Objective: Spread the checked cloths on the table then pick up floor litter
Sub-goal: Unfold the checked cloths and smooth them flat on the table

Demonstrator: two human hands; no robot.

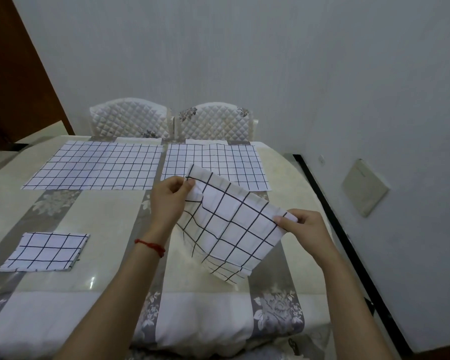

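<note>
The left hand (170, 196) pinches the upper corner of a folded checked cloth (229, 227), thumb and fingers closed on the fabric. The right hand (303, 229) pinches the opposite corner the same way, so each grip is shut on the cloth, which hangs tilted between them above the worktop (109, 211).

Four checked cloths show. Two lie flat and fully spread beyond the hands: one (96, 166) far left of the left hand, one (234, 162) just behind the held cloth. A fourth, still folded square (46, 252), lies well left of the left hand.

All are thin white fabric with dark grid lines. Two quilted chair backs (172, 120) stand past the worktop's far edge.
</note>
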